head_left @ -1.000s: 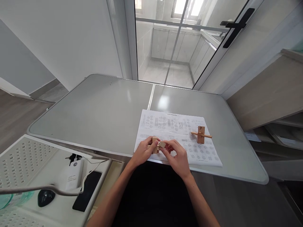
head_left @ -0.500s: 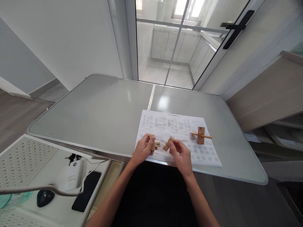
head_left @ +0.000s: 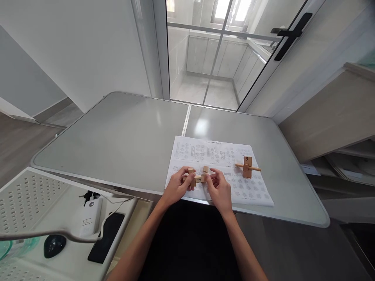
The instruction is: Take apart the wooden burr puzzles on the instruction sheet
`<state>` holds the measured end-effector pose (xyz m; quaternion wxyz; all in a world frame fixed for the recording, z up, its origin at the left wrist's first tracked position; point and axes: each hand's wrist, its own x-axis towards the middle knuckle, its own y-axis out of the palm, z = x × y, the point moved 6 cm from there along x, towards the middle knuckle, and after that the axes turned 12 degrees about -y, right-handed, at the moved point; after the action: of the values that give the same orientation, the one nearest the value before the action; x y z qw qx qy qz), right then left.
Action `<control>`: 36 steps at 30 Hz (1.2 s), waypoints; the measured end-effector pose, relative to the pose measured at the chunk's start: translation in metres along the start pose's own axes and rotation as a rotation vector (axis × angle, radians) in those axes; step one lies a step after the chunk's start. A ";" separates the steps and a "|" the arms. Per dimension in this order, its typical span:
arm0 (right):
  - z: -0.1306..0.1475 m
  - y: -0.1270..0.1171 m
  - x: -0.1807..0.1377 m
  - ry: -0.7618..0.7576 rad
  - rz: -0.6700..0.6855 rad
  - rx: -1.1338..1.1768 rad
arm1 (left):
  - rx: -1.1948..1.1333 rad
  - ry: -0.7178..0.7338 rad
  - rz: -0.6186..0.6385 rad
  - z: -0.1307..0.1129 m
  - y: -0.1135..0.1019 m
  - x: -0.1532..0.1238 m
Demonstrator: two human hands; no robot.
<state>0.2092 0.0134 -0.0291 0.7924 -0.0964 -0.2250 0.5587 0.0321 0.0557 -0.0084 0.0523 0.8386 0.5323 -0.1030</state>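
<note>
Fingers of my left hand (head_left: 178, 183) are closed around light wooden puzzle pieces (head_left: 191, 171), one of them a bar marked 3 (head_left: 199, 179) that points to the right. My right hand (head_left: 219, 191) pinches another notched wooden puzzle piece (head_left: 205, 169), now upright at the bar's right end. The two seem to touch there, though fingertips hide the joint. Both hands hover over the near edge of a printed instruction sheet (head_left: 190, 158). On the sheet's right side lies an assembled wooden piece marked 3 (head_left: 247, 161) with a thin wooden rod (head_left: 256, 169) across it.
The grey folding table (head_left: 131, 136) has a metal rim and a centre seam. At the lower left, a white cart (head_left: 73, 249) carries a white charger (head_left: 91, 214), a phone (head_left: 107, 236), a black mouse (head_left: 54, 245) and a cable. Beyond the table is a glass door (head_left: 202, 62).
My right hand has moved slightly left and turned its piece upright, bringing it against the end of the marked bar. My left hand keeps its hold.
</note>
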 end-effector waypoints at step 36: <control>0.009 -0.010 0.002 -0.132 -0.027 0.157 | 0.196 0.185 0.083 -0.011 0.003 -0.005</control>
<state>0.2138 0.0106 -0.0166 0.7885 0.0062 -0.2333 0.5690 0.0342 0.0521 0.0031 -0.0749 0.8669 0.4871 -0.0744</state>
